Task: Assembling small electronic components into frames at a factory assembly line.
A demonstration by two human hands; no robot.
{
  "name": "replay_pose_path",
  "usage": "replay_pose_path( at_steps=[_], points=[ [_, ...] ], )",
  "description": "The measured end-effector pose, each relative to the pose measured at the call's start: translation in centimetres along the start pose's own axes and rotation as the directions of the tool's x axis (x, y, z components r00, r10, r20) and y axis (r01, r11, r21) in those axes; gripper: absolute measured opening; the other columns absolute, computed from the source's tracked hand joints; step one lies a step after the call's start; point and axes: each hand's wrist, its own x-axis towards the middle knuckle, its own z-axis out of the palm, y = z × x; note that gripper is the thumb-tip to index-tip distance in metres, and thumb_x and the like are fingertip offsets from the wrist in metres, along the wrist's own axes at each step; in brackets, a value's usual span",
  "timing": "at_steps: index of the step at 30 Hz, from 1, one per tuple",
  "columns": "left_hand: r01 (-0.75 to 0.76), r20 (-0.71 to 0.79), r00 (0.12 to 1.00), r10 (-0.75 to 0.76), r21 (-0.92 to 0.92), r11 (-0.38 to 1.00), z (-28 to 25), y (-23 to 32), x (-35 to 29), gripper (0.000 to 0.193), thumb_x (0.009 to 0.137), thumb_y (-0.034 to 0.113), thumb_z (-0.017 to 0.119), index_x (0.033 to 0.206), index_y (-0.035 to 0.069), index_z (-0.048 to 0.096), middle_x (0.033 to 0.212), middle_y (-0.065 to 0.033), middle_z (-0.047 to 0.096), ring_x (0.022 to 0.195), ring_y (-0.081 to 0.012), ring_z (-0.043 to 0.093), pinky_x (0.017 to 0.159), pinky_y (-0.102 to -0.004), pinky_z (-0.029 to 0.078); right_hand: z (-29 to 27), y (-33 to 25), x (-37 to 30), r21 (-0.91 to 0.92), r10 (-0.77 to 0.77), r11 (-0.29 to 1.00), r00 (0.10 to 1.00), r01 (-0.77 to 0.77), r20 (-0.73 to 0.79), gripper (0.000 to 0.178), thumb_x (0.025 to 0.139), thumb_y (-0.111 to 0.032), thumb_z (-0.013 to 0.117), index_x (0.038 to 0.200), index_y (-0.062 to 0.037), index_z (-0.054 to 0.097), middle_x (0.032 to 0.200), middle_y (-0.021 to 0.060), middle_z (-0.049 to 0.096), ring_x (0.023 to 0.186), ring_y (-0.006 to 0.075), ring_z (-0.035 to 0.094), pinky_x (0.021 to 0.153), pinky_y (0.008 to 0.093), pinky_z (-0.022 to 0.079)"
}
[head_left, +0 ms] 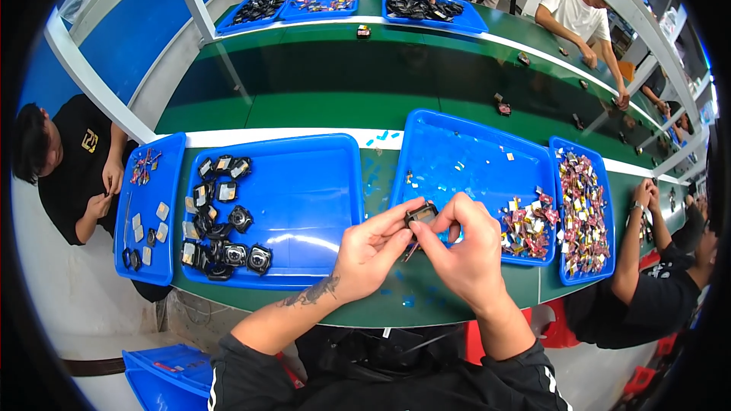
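Between your two hands, over the near edge of the green worktop [438, 308], you are holding a small black part [423, 214]: the grip of your left hand [375, 247] is closing on it with thumb and fingertips, while your right hand [462, 247] is touching it with a bent thumb; whether the right grip is pinching anything, you cannot tell. On the left, a wide blue tray [312, 198] is carrying rounded black housings [240, 219], some showing pale patches. Farther left, a narrow blue tray [148, 183] is holding pale, flat pads [162, 211] and wired pieces. Toward the right, another large tray [476, 160] is holding blue film scraps and heaped, wired components [529, 228]; beside it, a narrow tray [588, 277] is brimming with similar red, yellow and white pieces [585, 217]. The trays' smooth plastic is shining. Your fingers are covering much of the part, and its detail is staying too small to make out.
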Motion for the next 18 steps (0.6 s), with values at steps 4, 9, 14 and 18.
replay_pose_path(
  at_steps=[4,9,14,18],
  points=[
    [-0.102,0.04,0.994,0.105,-0.057,0.993,-0.5,0.2,0.4,0.041,0.095,-0.003,0.047,0.136,-0.005,0.043,0.132,-0.0146,0.054,0.119,-0.0172,0.054,0.101,-0.0295,0.043,-0.1,-0.2,0.3,-0.015,0.033,0.999,0.999,-0.033,-0.01,0.032,0.069,-0.006,0.078,0.068,-0.0063,0.047,0.059,0.0026,0.05,0.055,0.0212,0.052,0.055,0.0341,0.04],
    [-0.079,0.049,0.996,0.081,-0.035,0.996,-0.1,0.3,0.4,0.041,0.095,-0.004,0.047,0.136,-0.005,0.043,0.134,-0.0161,0.052,0.121,-0.019,0.052,0.103,-0.0306,0.042,-0.1,0.0,0.0,0.064,0.052,0.997,0.998,-0.051,-0.02,0.028,0.068,-0.004,0.08,0.074,-0.0052,0.052,0.065,0.0051,0.055,0.058,0.0223,0.054,0.054,0.0323,0.043],
    [-0.148,-0.075,0.987,0.145,-0.025,0.989,0.8,0.5,0.3,0.045,0.093,-0.006,0.049,0.137,-0.004,0.039,0.129,-0.0186,0.055,0.118,-0.0194,0.054,0.1,-0.0309,0.044,-0.3,-0.9,-2.1,0.064,-0.135,0.989,0.991,0.136,-0.021,0.031,0.066,-0.006,0.081,0.09,-0.003,0.062,0.076,0.0093,0.061,0.068,0.0217,0.061,0.06,0.0335,0.048],
    [-0.249,-0.061,0.966,0.25,0.018,0.968,0.3,0.0,0.3,0.041,0.094,-0.003,0.05,0.135,-0.003,0.042,0.126,-0.0168,0.057,0.116,-0.0212,0.056,0.1,-0.0317,0.044,0.6,0.2,-3.1,0.279,0.096,0.955,0.995,-0.103,0.04,0.03,0.073,-0.001,0.078,0.099,0.0003,0.062,0.085,0.0089,0.066,0.084,0.0154,0.067,0.072,0.0284,0.056]
  ],
)
